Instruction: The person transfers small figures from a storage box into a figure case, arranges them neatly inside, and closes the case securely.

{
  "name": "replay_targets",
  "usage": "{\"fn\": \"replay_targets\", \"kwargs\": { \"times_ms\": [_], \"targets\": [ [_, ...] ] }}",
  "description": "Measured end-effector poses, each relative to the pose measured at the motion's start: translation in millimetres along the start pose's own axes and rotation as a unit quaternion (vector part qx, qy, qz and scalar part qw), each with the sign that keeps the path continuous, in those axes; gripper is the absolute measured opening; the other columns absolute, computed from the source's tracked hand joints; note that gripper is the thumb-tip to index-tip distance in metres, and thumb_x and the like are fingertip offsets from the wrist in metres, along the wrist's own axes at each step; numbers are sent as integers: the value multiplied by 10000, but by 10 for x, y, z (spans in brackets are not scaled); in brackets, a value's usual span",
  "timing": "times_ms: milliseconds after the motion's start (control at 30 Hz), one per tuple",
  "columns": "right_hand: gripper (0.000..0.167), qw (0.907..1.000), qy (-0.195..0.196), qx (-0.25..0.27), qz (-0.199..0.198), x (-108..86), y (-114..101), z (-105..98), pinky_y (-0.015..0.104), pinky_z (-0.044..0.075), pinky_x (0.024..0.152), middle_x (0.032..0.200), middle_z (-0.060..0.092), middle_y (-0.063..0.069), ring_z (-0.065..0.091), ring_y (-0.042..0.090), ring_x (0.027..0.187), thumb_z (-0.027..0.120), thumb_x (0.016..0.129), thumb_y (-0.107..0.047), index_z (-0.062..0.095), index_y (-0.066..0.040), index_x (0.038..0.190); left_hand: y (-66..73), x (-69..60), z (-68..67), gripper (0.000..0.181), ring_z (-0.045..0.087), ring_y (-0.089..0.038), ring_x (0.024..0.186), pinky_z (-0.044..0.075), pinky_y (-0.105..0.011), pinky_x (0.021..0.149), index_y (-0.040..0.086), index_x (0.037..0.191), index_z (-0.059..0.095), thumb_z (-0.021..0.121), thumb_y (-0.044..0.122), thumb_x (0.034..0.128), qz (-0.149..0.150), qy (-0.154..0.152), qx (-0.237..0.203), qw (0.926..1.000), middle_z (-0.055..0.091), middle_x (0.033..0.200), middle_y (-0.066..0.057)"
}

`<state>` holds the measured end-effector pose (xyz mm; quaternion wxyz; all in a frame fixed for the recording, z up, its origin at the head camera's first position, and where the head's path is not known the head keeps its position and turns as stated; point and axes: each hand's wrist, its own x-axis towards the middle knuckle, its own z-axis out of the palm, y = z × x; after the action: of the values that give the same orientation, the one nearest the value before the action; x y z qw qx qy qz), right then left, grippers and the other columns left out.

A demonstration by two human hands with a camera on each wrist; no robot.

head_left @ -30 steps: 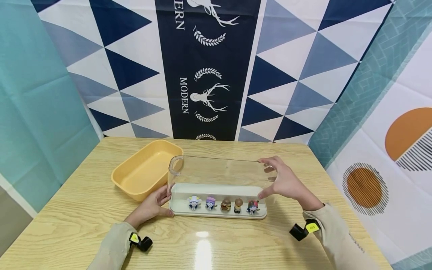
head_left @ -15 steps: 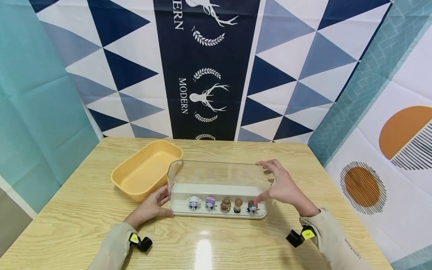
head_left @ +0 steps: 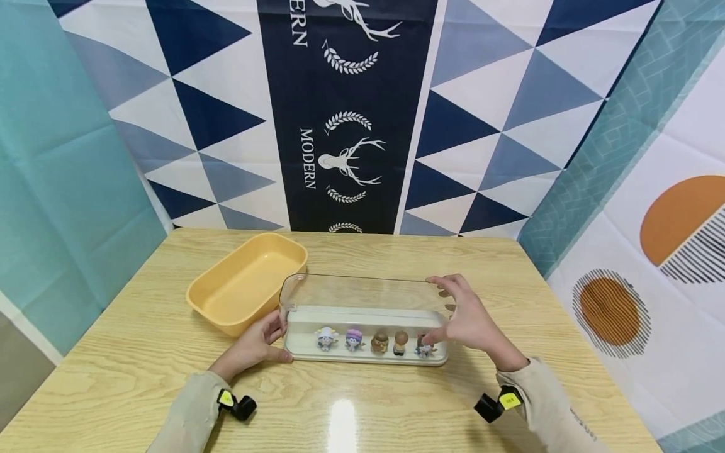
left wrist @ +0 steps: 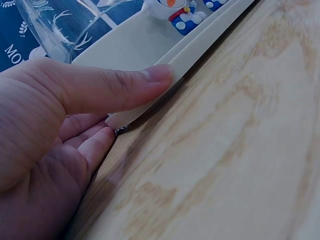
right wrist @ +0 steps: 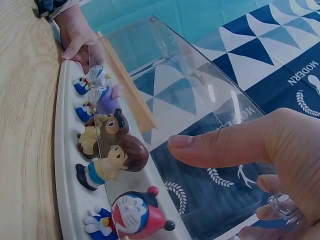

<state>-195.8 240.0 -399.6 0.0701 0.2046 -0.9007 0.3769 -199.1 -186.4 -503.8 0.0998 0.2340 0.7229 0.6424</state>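
A long display box has a cream base (head_left: pixel 362 316) and a clear plastic cover (head_left: pixel 351 286). Several small cartoon figurines stand in a row along the base; the one at the right end (right wrist: pixel 132 212) wears a red and dark cap. My left hand (head_left: pixel 255 346) grips the base's left end, its thumb (left wrist: pixel 125 89) on the rim and its fingers partly hidden. At the other end my right hand (head_left: pixel 470 314) holds the cover, thumb (right wrist: pixel 225 142) toward the front and fingers at the far side. In the right wrist view, a cover edge passes across the figurines.
A yellow rectangular tub (head_left: pixel 226 314) stands on the wooden table (head_left: pixel 272 415) behind the left hand, close to the box's left end. Patterned cloth (head_left: pixel 345 207) hangs behind the table, with more cloth at both sides.
The cover's upper edge has come down, and my right hand has shifted slightly left with it. My left hand, the base and the tub have stayed in place.
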Motion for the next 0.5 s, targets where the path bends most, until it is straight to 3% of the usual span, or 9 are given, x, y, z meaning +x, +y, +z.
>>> {"fn": "replay_targets", "kwargs": {
  "times_ms": [100, 200, 267, 367, 500],
  "targets": [
    [1029, 10000, 14, 33, -22, -14, 16, 28, 606, 506, 893, 1257, 458, 170, 491, 374, 1128, 991, 498, -174, 509, -40, 1397, -1, -4, 9, 542, 423, 13, 1275, 384, -217, 1061, -97, 1024, 407, 814, -165, 673, 29, 49, -74, 10000, 354, 1411, -352],
    [1030, 10000, 41, 38, -24, -25, 35, 58, 595, 513, 892, 1257, 459, 162, 493, 375, 1125, 993, 490, -165, 513, -40, 1393, 1, -3, 14, 545, 416, 58, 1256, 377, -212, 1062, -112, 1025, 404, 809, -174, 666, 40, 77, -99, 9999, 355, 1386, -349],
    [1037, 10000, 66, 35, -21, -30, 40, 77, 595, 515, 894, 1256, 462, 165, 496, 382, 1125, 997, 478, -157, 517, -38, 1389, 11, -5, 12, 563, 406, -9, 1304, 377, -208, 1061, -136, 1059, 404, 809, -173, 668, 3, 89, -70, 9999, 334, 1428, -366],
    [1046, 10000, 80, 24, -35, -41, 55, 103, 612, 506, 903, 1262, 458, 187, 496, 402, 1127, 1001, 469, -153, 515, -29, 1387, 28, -9, 8, 751, 366, -232, 1380, 386, -201, 1053, -182, 1296, 382, 807, -169, 677, -109, 81, -70, 9999, 278, 1491, -391],
    [1050, 10000, 57, 22, 32, -58, 87, 141, 616, 492, 927, 1278, 452, 183, 488, 409, 1153, 1001, 464, -142, 515, -39, 1389, 42, -8, 6, 1029, 286, -463, 1383, 389, -192, 1051, -172, 1495, 170, 808, -158, 688, -154, 15, -43, 9999, 270, 1496, -404]
  ]
}}
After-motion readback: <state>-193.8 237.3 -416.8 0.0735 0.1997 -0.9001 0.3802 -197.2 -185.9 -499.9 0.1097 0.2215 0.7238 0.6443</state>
